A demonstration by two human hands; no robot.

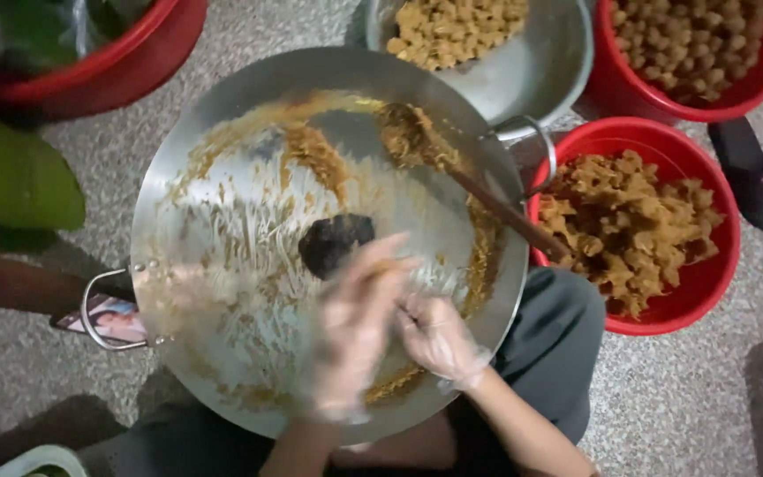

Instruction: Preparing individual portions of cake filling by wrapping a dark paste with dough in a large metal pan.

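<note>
Head view: wok (222,177) nearly scraped clean, only paste streaks left; gloved left hand (359,327) and right hand (439,340) blur together, grip unclear.

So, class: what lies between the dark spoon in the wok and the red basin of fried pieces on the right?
In the head view, a wooden ladle crosses that stretch, over the wok's rim.

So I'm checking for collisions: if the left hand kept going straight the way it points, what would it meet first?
Probably the dark patch in the smeared wok, just beyond the blurred left hand; depth is unclear.
</note>
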